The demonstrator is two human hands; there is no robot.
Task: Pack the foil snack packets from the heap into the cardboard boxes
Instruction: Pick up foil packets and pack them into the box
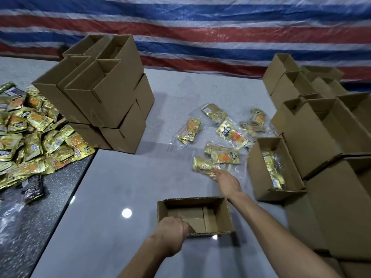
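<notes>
An open, empty cardboard box [218,215] stands on the grey table in front of me. My left hand [172,229] grips its near rim, fingers curled over the edge. My right hand [227,182] reaches forward with its fingers on a clear bag of gold foil snack packets [204,167]; motion blur hides whether they curl round it. Several more bagged packets [231,134] lie scattered beyond it. A big heap of loose gold packets [30,133] covers the dark table at the left. To the right, another open box [259,167] holds packets standing on edge.
A stack of empty open boxes [104,97] rises at the back left beside the heap. More open boxes [321,125] crowd the right side. A striped red, white and blue tarp [200,33] hangs behind the table. Dark packets [33,189] lie at the heap's near edge.
</notes>
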